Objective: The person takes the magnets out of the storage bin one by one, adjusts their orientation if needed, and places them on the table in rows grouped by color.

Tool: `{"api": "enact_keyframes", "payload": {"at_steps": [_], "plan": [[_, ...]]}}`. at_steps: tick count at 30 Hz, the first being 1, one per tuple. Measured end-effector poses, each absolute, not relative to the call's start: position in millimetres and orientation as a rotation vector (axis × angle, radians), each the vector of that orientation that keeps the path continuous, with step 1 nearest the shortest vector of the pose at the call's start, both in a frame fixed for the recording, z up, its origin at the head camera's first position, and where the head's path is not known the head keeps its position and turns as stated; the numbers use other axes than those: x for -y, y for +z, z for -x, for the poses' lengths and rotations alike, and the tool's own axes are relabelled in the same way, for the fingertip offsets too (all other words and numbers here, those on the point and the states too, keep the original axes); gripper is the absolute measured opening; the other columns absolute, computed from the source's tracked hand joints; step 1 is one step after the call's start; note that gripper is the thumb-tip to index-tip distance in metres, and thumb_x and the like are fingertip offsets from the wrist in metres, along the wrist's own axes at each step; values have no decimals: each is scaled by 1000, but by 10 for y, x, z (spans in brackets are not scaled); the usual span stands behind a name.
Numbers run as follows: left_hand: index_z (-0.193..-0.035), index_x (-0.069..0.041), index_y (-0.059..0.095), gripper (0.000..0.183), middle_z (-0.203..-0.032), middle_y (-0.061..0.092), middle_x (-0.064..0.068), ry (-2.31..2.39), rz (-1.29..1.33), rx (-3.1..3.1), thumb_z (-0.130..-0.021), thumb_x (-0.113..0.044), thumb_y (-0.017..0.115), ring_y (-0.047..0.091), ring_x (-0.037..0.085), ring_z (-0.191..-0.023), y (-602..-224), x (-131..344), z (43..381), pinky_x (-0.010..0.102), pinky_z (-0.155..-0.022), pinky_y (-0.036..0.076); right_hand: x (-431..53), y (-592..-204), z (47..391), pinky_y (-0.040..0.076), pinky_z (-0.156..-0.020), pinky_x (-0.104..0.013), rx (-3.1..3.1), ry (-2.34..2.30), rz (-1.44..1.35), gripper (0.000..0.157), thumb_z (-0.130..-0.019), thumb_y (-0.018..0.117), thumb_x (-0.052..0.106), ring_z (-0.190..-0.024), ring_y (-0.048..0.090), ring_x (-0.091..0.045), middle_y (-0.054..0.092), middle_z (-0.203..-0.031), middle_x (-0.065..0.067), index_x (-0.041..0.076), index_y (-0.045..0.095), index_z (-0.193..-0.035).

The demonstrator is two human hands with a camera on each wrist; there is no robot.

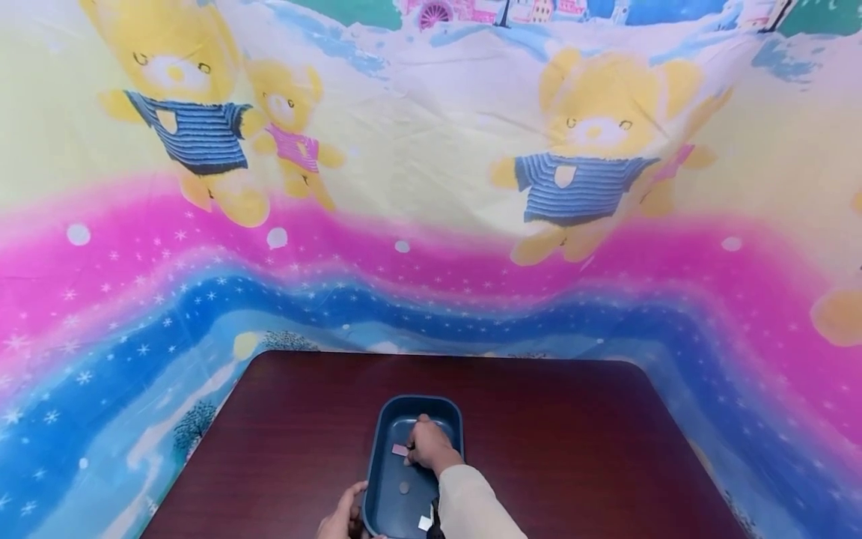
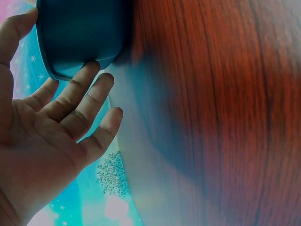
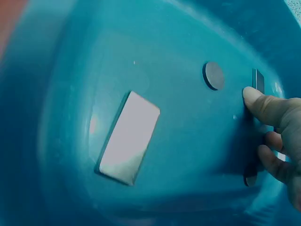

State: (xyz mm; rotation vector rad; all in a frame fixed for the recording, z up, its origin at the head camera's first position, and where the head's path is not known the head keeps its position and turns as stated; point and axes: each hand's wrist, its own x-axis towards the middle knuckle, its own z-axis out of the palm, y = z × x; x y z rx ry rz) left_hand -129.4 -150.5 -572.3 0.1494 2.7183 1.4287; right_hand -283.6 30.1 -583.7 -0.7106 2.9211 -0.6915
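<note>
A dark blue rectangular tray (image 1: 377, 449) holds several small flat pieces. Inside it, my right hand (image 1: 429, 444) pinches a small rectangular piece (image 1: 399, 450), which looks pinkish from the head and dark beside the thumb (image 3: 254, 96) in the right wrist view. Nearer me on the tray floor are a grey disc (image 1: 404, 487) and a pale rectangular piece (image 1: 425, 522); the right wrist view shows this shiny metal-like block (image 3: 129, 139) large. A dark round piece (image 3: 250, 179) lies partly under the fingers. My left hand (image 2: 56, 122), fingers loosely extended, touches the tray's outer side.
The tray stands on a dark reddish-brown wooden table (image 1: 572, 442) with rounded far corners. Behind and beside it hangs a cloth (image 1: 431, 187) printed with bears and snowflakes. A cream sleeve (image 1: 471, 501) covers my right forearm along the tray's right rim.
</note>
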Motion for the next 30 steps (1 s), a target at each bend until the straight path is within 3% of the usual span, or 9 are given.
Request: {"api": "enact_keyframes", "payload": {"at_steps": [10,17,21,25,26,30], "plan": [[-128,2,40,82,-82,61,-5,1485,-215,-2709,-65,-28,83,57,4,-64,-5770,1537,1286,28,-63,45,-322,-5864,2862,41,-56,-25,-2898,-834,693,15,-76,76,11,-65,43,-9,41,-83,4,15,68,-64],[-129,3,40,82,-82,61,-5,1462,-234,-2723,-66,-27,83,59,7,-65,-5772,1533,1316,28,-63,45,-315,-5901,2915,39,-52,-26,-2927,-841,671,27,-81,70,10,-56,41,-10,41,-82,1,14,57,-58],[-130,4,39,82,-84,61,-3,1479,-236,-2675,-66,-22,83,59,8,-67,-5774,1536,1323,28,-64,45,-324,-5948,2915,43,-59,-30,-2895,-955,601,6,-81,72,11,-66,47,-13,44,-87,-2,7,70,-78],[-131,4,38,82,-85,61,-2,1497,-229,-2652,-66,-20,82,59,7,-67,-5766,1546,1321,29,-65,45,-330,-6003,2924,44,-65,-32,-2844,-1093,564,29,-76,77,11,-76,49,-17,45,-92,-4,1,72,-102],[-131,4,38,82,-85,62,-2,1503,-226,-2654,-66,-20,82,59,8,-67,-5762,1548,1319,29,-65,45,-330,-6012,2930,44,-65,-31,-2848,-1112,579,29,-74,79,11,-76,48,-17,45,-91,-3,1,72,-100],[-131,4,39,82,-84,62,-2,1517,-217,-2665,-65,-18,82,59,8,-67,-5757,1560,1317,29,-65,45,-317,-6026,2953,42,-59,-26,-2916,-1079,694,7,-73,79,11,-72,45,-13,43,-82,2,9,73,-70]]}}
